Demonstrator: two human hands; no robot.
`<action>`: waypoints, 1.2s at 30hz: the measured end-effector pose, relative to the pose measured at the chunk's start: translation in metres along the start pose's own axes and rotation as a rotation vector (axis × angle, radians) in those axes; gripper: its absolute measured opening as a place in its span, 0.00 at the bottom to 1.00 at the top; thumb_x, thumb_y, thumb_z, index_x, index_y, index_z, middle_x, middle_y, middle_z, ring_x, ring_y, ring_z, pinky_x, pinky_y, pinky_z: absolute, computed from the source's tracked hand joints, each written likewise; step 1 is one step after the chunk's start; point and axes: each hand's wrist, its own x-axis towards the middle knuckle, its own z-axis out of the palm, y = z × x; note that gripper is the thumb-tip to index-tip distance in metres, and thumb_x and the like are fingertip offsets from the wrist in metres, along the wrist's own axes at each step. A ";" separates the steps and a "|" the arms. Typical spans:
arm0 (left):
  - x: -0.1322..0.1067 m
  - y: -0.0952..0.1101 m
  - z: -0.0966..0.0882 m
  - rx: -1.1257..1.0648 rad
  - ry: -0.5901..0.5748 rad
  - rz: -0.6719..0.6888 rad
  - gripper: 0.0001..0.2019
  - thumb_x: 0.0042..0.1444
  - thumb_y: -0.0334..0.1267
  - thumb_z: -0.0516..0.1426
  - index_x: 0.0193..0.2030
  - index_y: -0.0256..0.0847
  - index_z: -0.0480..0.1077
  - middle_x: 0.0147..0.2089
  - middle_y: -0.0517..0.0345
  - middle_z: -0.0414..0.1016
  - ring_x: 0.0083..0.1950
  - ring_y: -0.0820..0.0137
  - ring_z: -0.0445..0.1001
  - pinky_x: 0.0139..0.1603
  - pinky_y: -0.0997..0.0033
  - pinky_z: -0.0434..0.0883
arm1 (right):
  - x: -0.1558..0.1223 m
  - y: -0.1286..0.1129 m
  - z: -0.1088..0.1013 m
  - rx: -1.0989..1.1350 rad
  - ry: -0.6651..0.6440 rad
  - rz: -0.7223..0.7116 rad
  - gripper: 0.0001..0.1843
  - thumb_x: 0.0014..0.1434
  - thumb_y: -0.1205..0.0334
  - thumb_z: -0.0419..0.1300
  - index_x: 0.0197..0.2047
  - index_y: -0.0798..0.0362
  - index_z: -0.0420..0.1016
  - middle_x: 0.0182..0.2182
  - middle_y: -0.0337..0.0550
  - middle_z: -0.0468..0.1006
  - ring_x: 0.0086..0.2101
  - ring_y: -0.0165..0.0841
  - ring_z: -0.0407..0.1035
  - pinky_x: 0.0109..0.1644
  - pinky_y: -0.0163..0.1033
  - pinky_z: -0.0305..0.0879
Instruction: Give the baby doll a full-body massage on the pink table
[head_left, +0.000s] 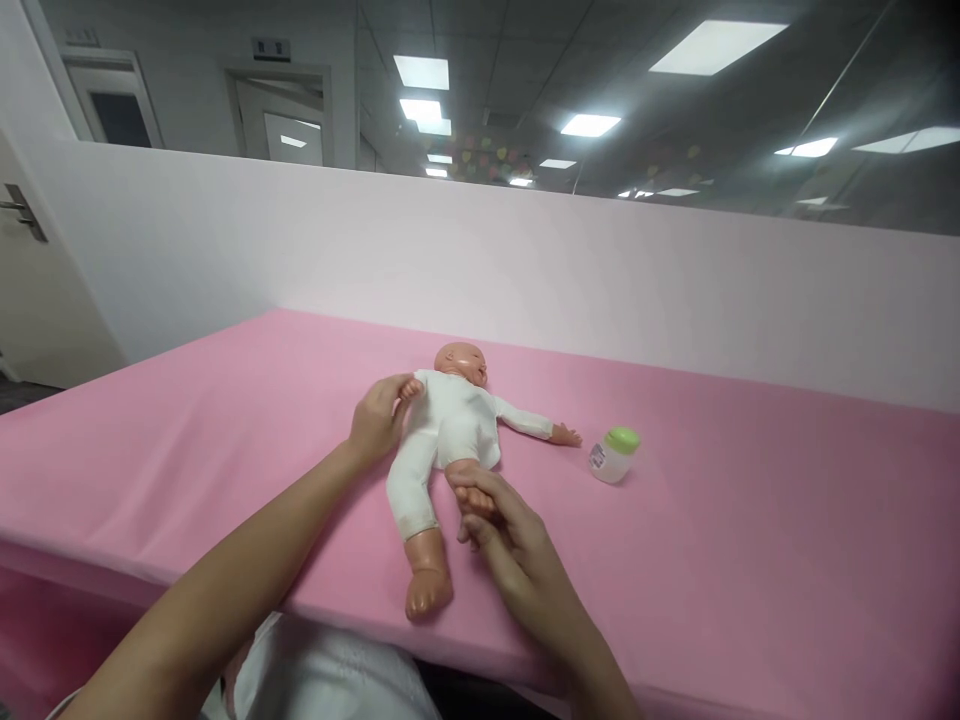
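Note:
A baby doll (450,425) in a white bodysuit lies on its back on the pink table (225,420), head toward the wall. My left hand (377,420) is closed around the doll's arm at its left side. My right hand (499,535) wraps its fingers around the doll's bent leg near the knee. The doll's other leg stretches toward the table's front edge, its foot near the rim. One doll arm points right toward a small jar.
A small clear jar with a green lid (613,454) stands on the table right of the doll. A pale pink partition (525,270) rises behind the table. A door with a handle (22,215) is at far left.

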 end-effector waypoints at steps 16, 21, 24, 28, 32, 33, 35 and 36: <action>0.011 -0.018 -0.003 -0.223 0.272 -0.447 0.13 0.65 0.42 0.54 0.53 0.42 0.67 0.52 0.50 0.74 0.51 0.65 0.74 0.45 0.65 0.75 | -0.018 -0.013 -0.012 -0.014 0.024 0.064 0.16 0.70 0.58 0.51 0.60 0.44 0.66 0.48 0.45 0.74 0.36 0.29 0.71 0.42 0.34 0.73; 0.021 -0.051 -0.013 -0.433 0.514 -0.941 0.09 0.64 0.42 0.54 0.38 0.39 0.67 0.42 0.52 0.74 0.42 0.68 0.77 0.44 0.67 0.76 | -0.059 0.008 -0.024 -0.053 0.027 0.116 0.16 0.70 0.57 0.51 0.58 0.43 0.69 0.47 0.46 0.76 0.36 0.30 0.73 0.41 0.33 0.74; 0.018 -0.062 -0.015 -0.417 0.498 -1.124 0.10 0.64 0.40 0.54 0.33 0.38 0.67 0.36 0.53 0.74 0.39 0.68 0.77 0.46 0.65 0.75 | -0.079 0.029 -0.024 -0.067 0.067 0.148 0.15 0.69 0.56 0.53 0.56 0.43 0.72 0.48 0.46 0.76 0.41 0.32 0.74 0.44 0.32 0.75; 0.015 -0.070 -0.014 -0.404 0.486 -1.184 0.10 0.63 0.39 0.54 0.34 0.37 0.68 0.35 0.52 0.75 0.37 0.67 0.77 0.45 0.64 0.75 | -0.089 0.041 -0.020 -0.080 0.129 0.175 0.15 0.68 0.56 0.54 0.56 0.44 0.73 0.52 0.47 0.76 0.49 0.34 0.74 0.49 0.32 0.74; 0.016 -0.070 -0.013 -0.353 0.471 -1.182 0.10 0.64 0.40 0.52 0.40 0.36 0.69 0.40 0.49 0.75 0.39 0.67 0.78 0.47 0.63 0.75 | -0.081 0.035 -0.023 -0.185 -0.022 0.090 0.16 0.67 0.60 0.55 0.57 0.44 0.73 0.56 0.48 0.75 0.54 0.35 0.72 0.56 0.33 0.71; 0.016 -0.067 -0.013 -0.332 0.469 -1.175 0.10 0.64 0.39 0.52 0.45 0.35 0.69 0.42 0.48 0.74 0.41 0.66 0.78 0.48 0.62 0.75 | -0.079 0.032 -0.025 -0.227 -0.066 0.059 0.18 0.66 0.60 0.57 0.58 0.44 0.73 0.57 0.48 0.74 0.57 0.37 0.71 0.58 0.34 0.70; 0.017 -0.061 -0.012 -0.286 0.469 -1.145 0.19 0.61 0.34 0.54 0.59 0.36 0.62 0.50 0.46 0.72 0.48 0.65 0.77 0.53 0.61 0.74 | -0.077 0.025 -0.031 -0.304 -0.133 0.016 0.22 0.64 0.60 0.60 0.61 0.43 0.71 0.59 0.48 0.73 0.59 0.39 0.68 0.60 0.36 0.68; 0.018 -0.057 -0.011 -0.268 0.472 -1.124 0.27 0.59 0.32 0.55 0.65 0.38 0.56 0.55 0.45 0.70 0.53 0.65 0.75 0.57 0.61 0.72 | -0.077 0.021 -0.034 -0.332 -0.153 0.011 0.24 0.62 0.60 0.62 0.62 0.42 0.71 0.59 0.47 0.73 0.59 0.40 0.68 0.60 0.37 0.69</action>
